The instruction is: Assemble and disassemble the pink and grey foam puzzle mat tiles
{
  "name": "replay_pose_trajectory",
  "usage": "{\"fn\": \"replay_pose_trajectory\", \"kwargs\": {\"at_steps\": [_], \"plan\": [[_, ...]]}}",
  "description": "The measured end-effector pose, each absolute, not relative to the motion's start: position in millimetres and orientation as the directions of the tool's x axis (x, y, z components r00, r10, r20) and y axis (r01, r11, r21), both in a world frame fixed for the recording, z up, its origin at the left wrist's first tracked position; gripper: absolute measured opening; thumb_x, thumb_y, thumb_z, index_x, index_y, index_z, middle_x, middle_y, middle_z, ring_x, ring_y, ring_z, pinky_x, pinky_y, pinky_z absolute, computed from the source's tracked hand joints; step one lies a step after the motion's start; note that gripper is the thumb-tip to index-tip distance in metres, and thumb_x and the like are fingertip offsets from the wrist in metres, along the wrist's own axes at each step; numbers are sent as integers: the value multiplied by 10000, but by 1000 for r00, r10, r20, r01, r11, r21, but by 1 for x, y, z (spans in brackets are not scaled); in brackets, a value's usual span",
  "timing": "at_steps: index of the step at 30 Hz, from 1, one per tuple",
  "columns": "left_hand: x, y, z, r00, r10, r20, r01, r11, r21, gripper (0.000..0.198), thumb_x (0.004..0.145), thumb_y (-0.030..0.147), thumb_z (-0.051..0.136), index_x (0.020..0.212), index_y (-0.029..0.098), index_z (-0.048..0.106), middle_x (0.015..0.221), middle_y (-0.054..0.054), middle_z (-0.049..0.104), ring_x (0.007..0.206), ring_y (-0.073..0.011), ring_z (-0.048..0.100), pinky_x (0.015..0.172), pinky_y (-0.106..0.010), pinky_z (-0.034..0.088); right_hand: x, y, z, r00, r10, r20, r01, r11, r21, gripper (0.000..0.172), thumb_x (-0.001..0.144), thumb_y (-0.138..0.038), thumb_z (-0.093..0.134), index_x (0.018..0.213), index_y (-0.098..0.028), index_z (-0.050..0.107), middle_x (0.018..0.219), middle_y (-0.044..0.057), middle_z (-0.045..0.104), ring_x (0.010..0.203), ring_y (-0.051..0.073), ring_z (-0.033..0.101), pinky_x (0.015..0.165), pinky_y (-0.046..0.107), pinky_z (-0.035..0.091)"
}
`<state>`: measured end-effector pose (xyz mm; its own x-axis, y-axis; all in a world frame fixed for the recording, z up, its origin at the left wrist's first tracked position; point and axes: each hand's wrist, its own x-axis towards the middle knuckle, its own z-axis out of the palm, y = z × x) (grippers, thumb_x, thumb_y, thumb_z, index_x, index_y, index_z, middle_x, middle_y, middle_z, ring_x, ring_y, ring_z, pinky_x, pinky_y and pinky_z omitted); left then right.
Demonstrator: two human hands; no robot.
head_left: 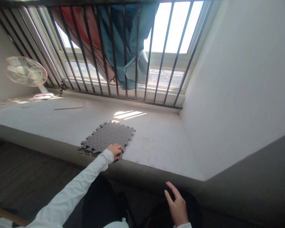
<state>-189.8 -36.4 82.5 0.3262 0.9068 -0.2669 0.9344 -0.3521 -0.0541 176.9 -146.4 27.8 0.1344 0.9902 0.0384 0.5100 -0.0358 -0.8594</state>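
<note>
A stack of grey foam mats with interlocking toothed edges lies on the white window ledge. My left hand is on the near right corner of the stack, its fingers bent over the edge and closed on it. Beyond the ledge's front edge, lower right, my right hand hangs in the air above my dark-clothed leg. Its fingers are apart and it touches nothing.
At the ledge's far left stands a white fan with a pink rim. A thin flat strip lies nearer the middle of the ledge. Dark metal bars cross the window, with red and blue curtains. A white wall rises at right.
</note>
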Motion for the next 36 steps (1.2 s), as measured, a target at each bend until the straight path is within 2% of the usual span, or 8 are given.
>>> {"fn": "replay_pose_trajectory", "kwargs": {"at_steps": [6,12,22,29,36], "plan": [[-186,-29,84,269,924,-272,953,-297,-66,223,683,290,599,899,237,610,1125,-50,532,1085,-235,407,824,-394,379,175,-148,30,132,990,40,508,-33,-861,425,651,-449,509,926,-166,669,1063,94,622,1031,268,545,910,405,445],[-183,-20,79,225,919,-323,965,-255,-53,270,624,281,636,894,281,632,1113,-44,501,1061,-235,421,770,-356,421,175,-151,26,157,986,47,500,-39,-865,415,642,-463,521,900,-178,677,1036,93,635,1009,264,560,894,388,458],[-172,-17,80,254,903,-346,955,-291,-58,241,607,231,638,847,249,648,1101,-77,490,1068,-267,405,791,-399,424,169,-153,30,125,992,11,481,-50,-875,402,641,-434,524,907,-174,678,1038,92,634,1011,262,559,903,394,449],[-175,-15,83,209,896,-392,960,-265,-94,211,580,252,648,790,262,665,1098,-69,492,1062,-268,394,783,-399,431,171,-159,26,144,990,12,475,-58,-878,378,639,-418,539,897,-180,681,1015,86,644,987,256,573,889,380,461],[-168,-13,91,145,882,-449,964,-227,-135,261,562,250,666,823,262,669,1136,-75,474,1089,-276,391,831,-386,426,164,-162,28,122,993,-2,459,-58,-886,369,634,-412,544,880,-177,685,996,94,651,971,259,581,884,382,461]]}}
